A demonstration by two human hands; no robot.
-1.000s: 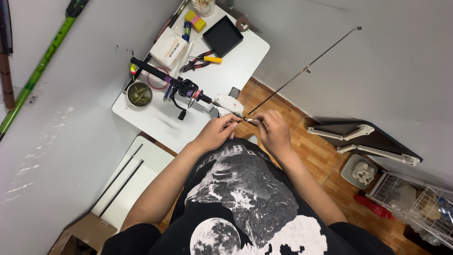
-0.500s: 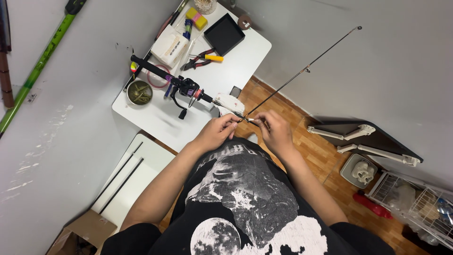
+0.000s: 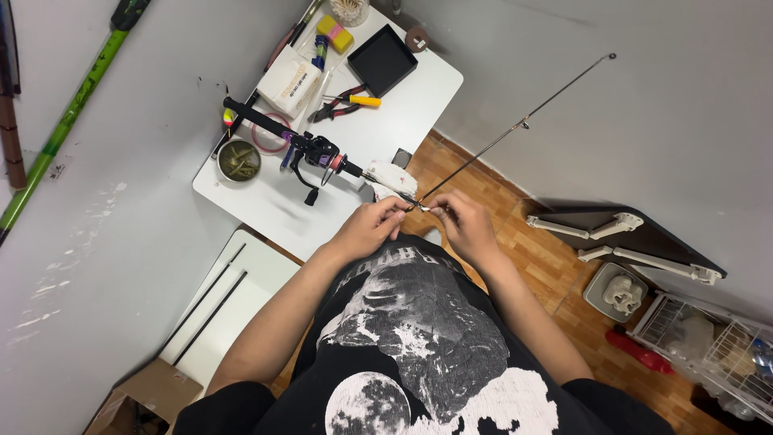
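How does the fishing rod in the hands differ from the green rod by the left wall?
The fishing rod is thin and dark, carries a reel, and lies across the white table, pinched by the left hand and right hand. The green rod is thicker, bright green, shows no reel, and leans untouched against the wall. Both are long and straight.

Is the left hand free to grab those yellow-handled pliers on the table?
Probably not right away. The left hand is pinching the fishing rod together with the right hand. The pliers lie across the table, beyond the reel. Nothing covers them, so letting go and stretching over looks feasible.
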